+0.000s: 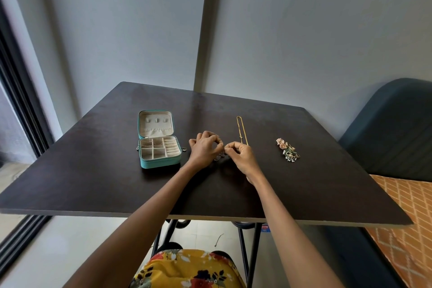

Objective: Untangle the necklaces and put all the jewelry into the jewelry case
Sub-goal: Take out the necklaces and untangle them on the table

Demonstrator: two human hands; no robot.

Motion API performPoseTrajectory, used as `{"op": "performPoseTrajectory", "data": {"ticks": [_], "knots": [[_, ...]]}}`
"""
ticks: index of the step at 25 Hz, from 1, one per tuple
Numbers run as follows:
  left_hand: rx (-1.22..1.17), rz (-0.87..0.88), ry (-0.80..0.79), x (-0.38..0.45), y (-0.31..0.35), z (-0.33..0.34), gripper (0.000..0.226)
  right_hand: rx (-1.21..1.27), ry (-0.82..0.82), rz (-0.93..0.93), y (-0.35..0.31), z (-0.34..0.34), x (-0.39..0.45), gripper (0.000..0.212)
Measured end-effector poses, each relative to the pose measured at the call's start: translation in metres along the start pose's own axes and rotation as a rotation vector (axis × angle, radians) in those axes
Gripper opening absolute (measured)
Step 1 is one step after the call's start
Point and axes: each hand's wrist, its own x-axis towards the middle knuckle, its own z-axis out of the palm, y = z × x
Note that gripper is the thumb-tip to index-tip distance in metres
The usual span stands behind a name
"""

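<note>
Pinching tight, left hand (203, 147) and right hand (238, 155) both grip a tangled necklace (221, 156) just above the surface (93, 170), between the open case (159, 147) and gold chain (242, 131).

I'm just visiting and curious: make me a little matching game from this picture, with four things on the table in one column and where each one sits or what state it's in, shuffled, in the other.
Things:
1. jewelry case
2. gold chain
3. pile of earrings
4. tangled necklace

Places or states:
A. pinched between the left hand and the right hand
B. lying stretched out alone, just beyond the right hand
C. open, lid up, at the left of the table
D. heaped at the right, untouched

Pairs: 1-C, 2-B, 3-D, 4-A
</note>
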Motion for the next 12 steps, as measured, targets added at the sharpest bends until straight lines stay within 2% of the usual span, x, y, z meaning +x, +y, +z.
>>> {"op": "performPoseTrajectory", "data": {"ticks": [4,12], "knots": [[-0.007,-0.002,-0.013,0.0007,0.0005,-0.0014,0.021,0.049,0.081,0.006,0.0008,-0.0004,0.0011,0.007],[-0.088,-0.037,-0.084,0.0002,-0.0009,-0.0055,0.023,0.041,0.020,0.001,0.0011,0.0003,-0.0014,0.004]]}}
